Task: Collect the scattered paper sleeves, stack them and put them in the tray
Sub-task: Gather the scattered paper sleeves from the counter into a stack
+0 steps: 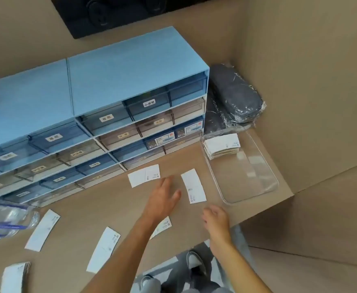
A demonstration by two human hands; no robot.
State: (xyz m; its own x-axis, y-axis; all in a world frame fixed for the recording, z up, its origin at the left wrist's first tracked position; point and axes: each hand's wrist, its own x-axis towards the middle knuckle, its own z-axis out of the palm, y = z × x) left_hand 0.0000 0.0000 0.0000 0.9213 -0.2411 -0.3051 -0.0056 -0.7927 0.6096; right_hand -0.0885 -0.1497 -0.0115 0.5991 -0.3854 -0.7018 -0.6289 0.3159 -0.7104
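Observation:
White paper sleeves lie scattered on the brown counter. One sleeve (144, 175) is just beyond my left hand (162, 197), which hovers flat with fingers apart and holds nothing. Another sleeve (193, 185) lies between that hand and the clear tray (255, 187) at the right. A stack of sleeves (222, 145) sits in the tray's far corner. My right hand (216, 220) is near the counter's front edge, fingers loosely curled, empty. More sleeves lie at the left: one (42, 230), one (103, 249), one partly under my left forearm (162, 227), and a small pile (14, 277).
Blue drawer cabinets (101, 98) with labelled drawers line the back of the counter. Dark wrapped packages (234, 98) lean in the corner behind the tray. A clear plastic bag (6, 218) lies at the far left. Brown walls close in on the right.

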